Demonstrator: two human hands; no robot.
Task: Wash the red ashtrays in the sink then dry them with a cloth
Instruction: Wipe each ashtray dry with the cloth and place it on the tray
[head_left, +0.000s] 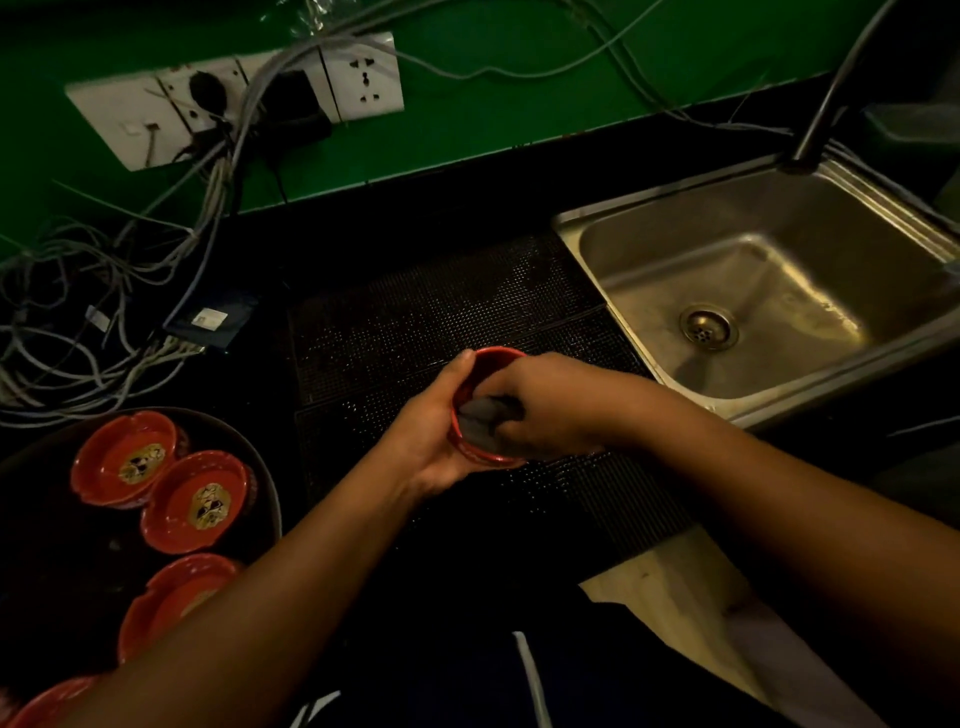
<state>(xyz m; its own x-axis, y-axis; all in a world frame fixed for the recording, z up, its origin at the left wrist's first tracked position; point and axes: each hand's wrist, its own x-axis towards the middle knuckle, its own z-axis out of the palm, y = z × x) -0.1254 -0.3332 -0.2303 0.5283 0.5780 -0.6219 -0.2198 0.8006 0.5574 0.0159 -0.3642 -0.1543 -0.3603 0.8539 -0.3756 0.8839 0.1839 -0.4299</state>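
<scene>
the red ashtray is held just above the black mesh mat on the desk, left of the sink and outside its basin. it is tipped on edge, so its open bowl faces the right hand and its base sits in the left hand. it is round and has no long axis, so what matters is which way the mouth points: straight at the right hand's fingers, which meet it from the sink side. both hands touch it. the left only steadies it, and the right does the work.

the left hand's fingers curl round the outside from below, with the thumb hooked over the far rim. the right hand's fingers are bunched together on a grey cloth and press it into the bowl. their tips are buried in the cloth and cannot be seen.

the ashtray is glossy red with a raised lip, and only the far rim and a strip of the near rim show round the hands. whether it is wet cannot be told in this dim light. this looks like the drying step. the next move probably needs the left hand to turn the bowl against the cloth.

the other red ashtrays lie bowl up on a dark round tray at the left, well apart from the hands.
</scene>
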